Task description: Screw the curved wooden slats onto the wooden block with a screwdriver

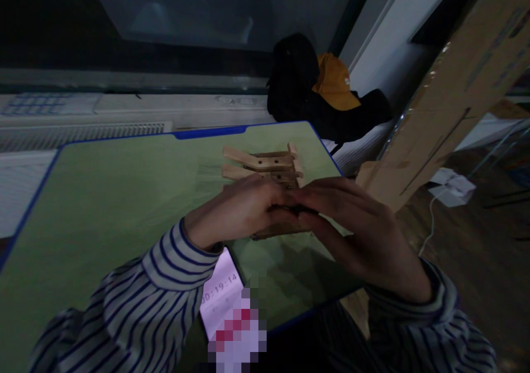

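Observation:
A wooden assembly (269,163) of pale slats with small dark holes and angled arms lies on the green tabletop (124,196). My left hand (244,204) reaches over its near part, fingers bent and pressed together, covering much of the wood. From the right, my right hand (360,224) meets it, thumb and fingertips pinched together at the assembly's near right end. A small dark shape shows between the fingertips of the two hands; its kind cannot be made out. What each hand grips is hidden by the fingers.
A phone (223,290) showing a timer lies by my left sleeve. The table has a blue edge (211,132). Behind it are a black bag (293,80) and an orange cap (335,80). Large cardboard (464,80) stands at the right, with a white cable (433,218) below.

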{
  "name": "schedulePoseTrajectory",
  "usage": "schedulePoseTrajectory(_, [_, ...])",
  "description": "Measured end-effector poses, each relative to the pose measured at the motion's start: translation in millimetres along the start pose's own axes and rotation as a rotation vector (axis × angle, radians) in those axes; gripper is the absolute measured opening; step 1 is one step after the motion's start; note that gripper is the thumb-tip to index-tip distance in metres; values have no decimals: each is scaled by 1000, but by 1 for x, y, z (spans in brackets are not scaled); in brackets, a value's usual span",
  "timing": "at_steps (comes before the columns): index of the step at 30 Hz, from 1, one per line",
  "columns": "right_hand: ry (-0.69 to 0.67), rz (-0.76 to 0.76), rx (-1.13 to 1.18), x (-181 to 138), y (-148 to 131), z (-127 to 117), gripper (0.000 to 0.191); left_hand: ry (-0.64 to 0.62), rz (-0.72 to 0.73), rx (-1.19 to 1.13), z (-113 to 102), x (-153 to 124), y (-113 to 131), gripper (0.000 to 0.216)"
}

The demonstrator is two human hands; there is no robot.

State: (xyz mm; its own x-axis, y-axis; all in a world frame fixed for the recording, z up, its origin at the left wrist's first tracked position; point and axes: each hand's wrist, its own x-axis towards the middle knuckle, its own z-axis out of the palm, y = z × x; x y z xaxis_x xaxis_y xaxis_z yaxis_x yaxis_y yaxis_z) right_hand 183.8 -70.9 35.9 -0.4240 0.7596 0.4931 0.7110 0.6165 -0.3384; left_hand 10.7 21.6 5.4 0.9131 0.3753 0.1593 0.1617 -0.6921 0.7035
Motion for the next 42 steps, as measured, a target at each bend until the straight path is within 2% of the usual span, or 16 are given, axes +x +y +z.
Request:
schedulePoseTrajectory(3, [124, 14, -87, -4, 1, 8, 24, -44, -51, 44, -1, 0, 1, 22])
schedulePoseTrajectory(5, [222, 27, -172, -5, 2, 15, 21, -32, -78, 59, -1, 1, 3, 22])
schedulePoseTrajectory(7, [262, 26, -237, -6, 3, 20, 20, 12, -84, 53, -1, 1, 4, 20])
schedulePoseTrajectory(9, [237, 20, -257, -4, 4, 20, 22, 71, -71, 39, -2, 1, 4, 20])
schedulePoseTrajectory(12, [127, 4, -167, -1, 3, 11, 30, 116, -31, 15, -1, 0, 3, 22])
schedulePoseTrajectory(15, [31, -15, -42, 1, 1, -1, 38, 93, -14, -4, -1, 0, -1, 18])
schedulePoseTrajectory(18, [8, -24, -44, 0, 1, -3, 33, 20, -17, 16, -2, -1, -3, 19])
schedulePoseTrajectory(21, [155, -2, -153, -3, 3, 7, 24, -11, -25, 17, -2, -1, -2, 21])
schedulePoseTrajectory(23, [277, 11, -230, -5, 5, 17, 20, 12, -34, 20, -2, -1, -1, 20])
schedulePoseTrajectory(26, [334, 7, -284, -5, 6, 24, 21, 55, -26, 30, 0, 0, 0, 19])
schedulePoseTrajectory(30, [202, 56, -160, -2, 3, 12, 26, 80, -29, 32, 0, 1, -2, 20])
schedulePoseTrajectory(33, [52, 55, -57, -1, 0, 0, 36, 33, -35, 34, -2, 1, -1, 20])
schedulePoseTrajectory(35, [26, 16, -45, -2, -1, -1, 34, 6, -36, 51, -3, 0, 0, 20])
schedulePoseTrajectory(40, [268, 8, -216, -7, 2, 18, 24, -22, -61, 26, -4, 0, 4, 20])
schedulePoseTrajectory(42, [313, 13, -269, -8, 3, 23, 24, -2, -72, 31, -3, 0, 5, 18])
